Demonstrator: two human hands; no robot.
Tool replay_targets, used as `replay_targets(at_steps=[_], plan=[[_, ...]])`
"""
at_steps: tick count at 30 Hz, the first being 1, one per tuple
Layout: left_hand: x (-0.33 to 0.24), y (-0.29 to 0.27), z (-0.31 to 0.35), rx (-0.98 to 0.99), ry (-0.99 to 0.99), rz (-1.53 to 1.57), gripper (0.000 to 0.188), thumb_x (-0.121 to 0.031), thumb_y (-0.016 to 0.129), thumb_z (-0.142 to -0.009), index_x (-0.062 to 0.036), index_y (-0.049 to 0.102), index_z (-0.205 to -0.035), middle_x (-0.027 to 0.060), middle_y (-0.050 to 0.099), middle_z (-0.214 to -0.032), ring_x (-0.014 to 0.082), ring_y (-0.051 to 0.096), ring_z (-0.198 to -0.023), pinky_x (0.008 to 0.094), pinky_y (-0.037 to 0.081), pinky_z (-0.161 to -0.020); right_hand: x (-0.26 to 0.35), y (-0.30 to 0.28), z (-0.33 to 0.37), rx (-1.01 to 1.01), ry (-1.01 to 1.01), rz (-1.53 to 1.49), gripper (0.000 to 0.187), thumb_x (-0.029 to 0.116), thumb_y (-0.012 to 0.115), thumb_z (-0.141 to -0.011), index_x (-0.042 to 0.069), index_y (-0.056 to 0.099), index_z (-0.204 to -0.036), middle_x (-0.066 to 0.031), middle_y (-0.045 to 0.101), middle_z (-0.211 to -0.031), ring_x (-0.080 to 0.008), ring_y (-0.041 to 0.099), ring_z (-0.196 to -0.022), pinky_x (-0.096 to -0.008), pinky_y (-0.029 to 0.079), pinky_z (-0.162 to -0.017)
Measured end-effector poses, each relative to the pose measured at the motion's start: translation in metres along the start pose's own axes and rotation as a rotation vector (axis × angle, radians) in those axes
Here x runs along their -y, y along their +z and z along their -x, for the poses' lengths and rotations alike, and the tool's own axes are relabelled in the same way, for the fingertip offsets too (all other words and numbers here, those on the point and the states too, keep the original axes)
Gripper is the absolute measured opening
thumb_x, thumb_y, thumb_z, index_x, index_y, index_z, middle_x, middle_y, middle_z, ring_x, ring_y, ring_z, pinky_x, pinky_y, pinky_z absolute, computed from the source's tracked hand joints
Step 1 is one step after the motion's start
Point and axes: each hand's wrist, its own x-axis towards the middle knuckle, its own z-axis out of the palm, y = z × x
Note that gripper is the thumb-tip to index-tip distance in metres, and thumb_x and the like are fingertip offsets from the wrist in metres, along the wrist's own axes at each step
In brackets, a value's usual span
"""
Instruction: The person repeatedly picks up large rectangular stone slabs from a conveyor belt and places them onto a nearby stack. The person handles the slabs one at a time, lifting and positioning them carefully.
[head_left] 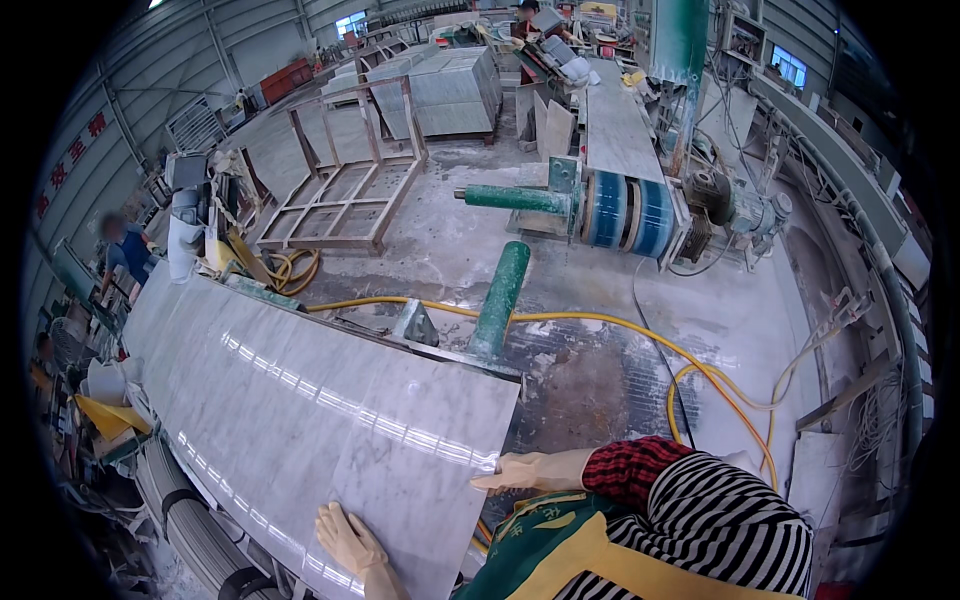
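White, grey-veined slab (330, 400), glossy with bright reflections | our left hand (350, 542) spread flat on it | our right hand (518, 471) at its edge, whether clamped we cannot tell

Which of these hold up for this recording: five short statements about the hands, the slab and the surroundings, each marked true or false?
1. The left hand lies on the gray-white slab. True.
2. The left hand is clenched into a fist. False: its fingers are extended.
3. The right hand is at the slab's right-hand edge. True.
4. The clothing on the right arm is all plain white. False: it shows a black-and-white striped sleeve and a red-and-black checked cuff.
5. Nothing yellow lies beyond the slab's far side. False: a yellow hose runs there.
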Motion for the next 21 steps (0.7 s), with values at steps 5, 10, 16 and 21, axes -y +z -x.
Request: replay_targets(at_steps=[5, 10, 16, 21], plan=[[-0.004, -0.004, 0.001, 0.006, 0.005, 0.009, 0.045, -0.021, 0.055, -0.102, -0.0036, 0.054, -0.144, 0.022, 0.049, -0.155, 0.0449, 0.04, -0.144, 0.053, 0.024, -0.124, -0.004, 0.004, 0.002, -0.042, -0.06, -0.048, 0.058, 0.067, 0.067, -0.091, 0.009, 0.069, -0.082, 0.0005, 0.063, -0.077, -0.0101, 0.054, -0.072, -0.0303, 0.042, -0.065], [-0.007, -0.006, 0.002, 0.016, -0.012, -0.01, 0.045, -0.021, 0.055, -0.103, -0.0087, 0.053, -0.146, 0.0195, 0.048, -0.156, 0.0419, 0.039, -0.146, 0.0503, 0.025, -0.124, -0.015, -0.001, -0.009, 0.049, -0.004, 0.003, 0.078, 0.073, 0.063, -0.09, -0.001, 0.074, -0.113, -0.0112, 0.074, -0.106, -0.0208, 0.066, -0.101, -0.0353, 0.052, -0.092], [-0.015, -0.016, 0.003, 0.021, -0.02, 0.002, 0.044, -0.021, 0.056, -0.102, -0.0076, 0.054, -0.144, 0.021, 0.049, -0.154, 0.0423, 0.041, -0.144, 0.0504, 0.027, -0.123, -0.007, 0.0, 0.002, 0.042, -0.02, -0.003, 0.076, 0.068, 0.062, -0.095, -0.002, 0.07, -0.122, -0.0113, 0.074, -0.107, -0.02, 0.066, -0.102, -0.0355, 0.052, -0.091], [-0.016, -0.019, 0.005, -0.04, 0.006, 0.014, 0.04, -0.02, 0.057, -0.1, -0.0079, 0.057, -0.139, 0.0204, 0.053, -0.15, 0.043, 0.044, -0.141, 0.0518, 0.027, -0.122, 0.014, 0.004, 0.022, -0.054, 0.057, -0.028, 0.066, 0.058, 0.071, -0.094, -0.002, 0.071, -0.121, -0.0126, 0.075, -0.108, -0.019, 0.069, -0.1, -0.033, 0.053, -0.091]])
